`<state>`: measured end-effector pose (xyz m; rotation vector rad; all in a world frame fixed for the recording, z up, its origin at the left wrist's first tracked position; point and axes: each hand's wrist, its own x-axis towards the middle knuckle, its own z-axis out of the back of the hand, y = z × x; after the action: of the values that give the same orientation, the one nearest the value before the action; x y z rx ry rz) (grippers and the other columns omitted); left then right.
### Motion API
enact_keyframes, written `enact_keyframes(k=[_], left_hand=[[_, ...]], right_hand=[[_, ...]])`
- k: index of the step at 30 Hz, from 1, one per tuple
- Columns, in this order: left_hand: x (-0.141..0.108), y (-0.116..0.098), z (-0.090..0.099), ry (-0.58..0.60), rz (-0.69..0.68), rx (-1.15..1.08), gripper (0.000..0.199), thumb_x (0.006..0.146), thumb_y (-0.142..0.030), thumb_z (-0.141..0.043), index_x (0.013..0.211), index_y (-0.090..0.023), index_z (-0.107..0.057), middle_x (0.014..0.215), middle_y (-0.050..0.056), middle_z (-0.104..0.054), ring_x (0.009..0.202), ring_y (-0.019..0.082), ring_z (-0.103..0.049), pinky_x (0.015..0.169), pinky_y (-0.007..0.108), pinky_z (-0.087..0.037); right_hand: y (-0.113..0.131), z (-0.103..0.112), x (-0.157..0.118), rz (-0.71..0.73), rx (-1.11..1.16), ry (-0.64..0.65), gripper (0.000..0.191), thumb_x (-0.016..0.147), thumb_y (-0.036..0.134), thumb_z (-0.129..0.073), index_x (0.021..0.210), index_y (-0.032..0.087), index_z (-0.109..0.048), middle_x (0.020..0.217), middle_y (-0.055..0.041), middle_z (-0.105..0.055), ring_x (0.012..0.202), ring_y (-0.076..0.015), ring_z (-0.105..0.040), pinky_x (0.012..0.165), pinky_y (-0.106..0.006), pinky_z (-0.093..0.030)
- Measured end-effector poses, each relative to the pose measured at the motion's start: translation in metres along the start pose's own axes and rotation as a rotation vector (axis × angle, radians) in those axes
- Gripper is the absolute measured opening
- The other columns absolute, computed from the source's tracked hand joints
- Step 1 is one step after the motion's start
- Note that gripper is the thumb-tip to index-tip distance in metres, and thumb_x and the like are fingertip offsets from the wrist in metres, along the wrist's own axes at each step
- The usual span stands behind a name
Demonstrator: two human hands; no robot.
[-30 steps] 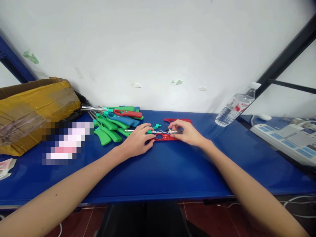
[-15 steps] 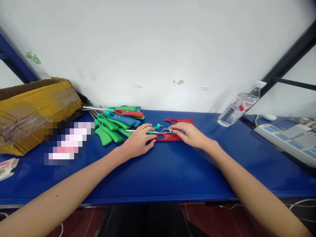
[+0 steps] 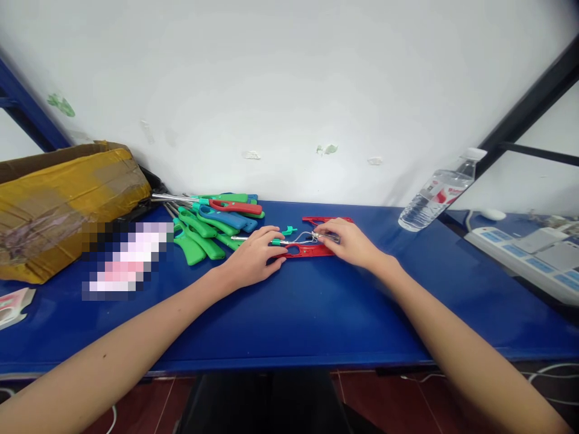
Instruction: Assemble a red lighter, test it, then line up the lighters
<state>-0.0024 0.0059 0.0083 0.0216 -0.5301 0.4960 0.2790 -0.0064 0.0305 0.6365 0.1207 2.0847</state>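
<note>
1. Head view: the left hand (image 3: 253,259) lies with fingers curved over a steel lighter rod (image 3: 246,239); whether they grip it, I cannot tell.
2. The right hand (image 3: 348,244) pinches a small metal fitting (image 3: 324,236) trailing thin wire (image 3: 305,238), above a red plastic lighter shell (image 3: 307,251) on the blue table (image 3: 289,355).
3. A teal trigger piece (image 3: 289,230) sits just beyond the left hand; a heap of green, blue and red lighters (image 3: 208,218) lies further left, against a taped cardboard box (image 3: 67,211).

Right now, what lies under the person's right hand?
The right hand sits over a red plastic lighter casing and thin wire; whatever lies directly beneath it is hidden.
</note>
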Motion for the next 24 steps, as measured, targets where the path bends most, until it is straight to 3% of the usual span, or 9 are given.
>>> enact_keyframes(k=[7,15,21,24], left_hand=[[0.001,-0.002,0.007,0.029,-0.086,-0.044,0.026,0.095,-0.019,-0.052,0.109,-0.021,-0.075,0.121,0.012,-0.064,0.126,0.028,-0.051,0.105,0.046,-0.047],[0.002,-0.008,0.014,0.054,-0.149,-0.116,0.019,0.091,-0.026,-0.059,0.095,-0.020,-0.076,0.117,0.010,-0.067,0.121,0.028,-0.056,0.105,0.044,-0.047],[0.002,-0.007,0.013,0.045,-0.090,-0.081,0.037,0.095,-0.036,-0.056,0.126,-0.015,-0.064,0.122,0.015,-0.065,0.117,0.028,-0.058,0.101,0.045,-0.048],[0.002,-0.005,0.011,0.026,-0.025,-0.030,0.040,0.099,-0.037,-0.050,0.129,-0.013,-0.061,0.121,0.016,-0.066,0.116,0.028,-0.060,0.101,0.045,-0.049]], right_hand=[[-0.004,-0.010,0.002,-0.018,-0.017,-0.006,0.022,0.090,0.021,-0.055,0.104,0.021,-0.071,0.103,-0.0086,-0.075,0.100,-0.0272,-0.065,0.090,-0.045,-0.052],[-0.012,0.000,0.000,0.056,0.009,0.023,0.021,0.089,0.032,-0.061,0.104,0.024,-0.073,0.112,-0.0086,-0.071,0.108,-0.0283,-0.062,0.094,-0.047,-0.050],[-0.051,0.007,-0.002,-0.138,-0.128,-0.158,0.028,0.093,0.030,-0.051,0.107,0.018,-0.071,0.112,-0.0124,-0.070,0.108,-0.0298,-0.062,0.097,-0.048,-0.048],[-0.073,0.001,-0.004,-0.200,-0.200,-0.154,0.035,0.094,0.025,-0.046,0.119,0.012,-0.067,0.120,-0.0168,-0.068,0.115,-0.0319,-0.060,0.102,-0.050,-0.046]])
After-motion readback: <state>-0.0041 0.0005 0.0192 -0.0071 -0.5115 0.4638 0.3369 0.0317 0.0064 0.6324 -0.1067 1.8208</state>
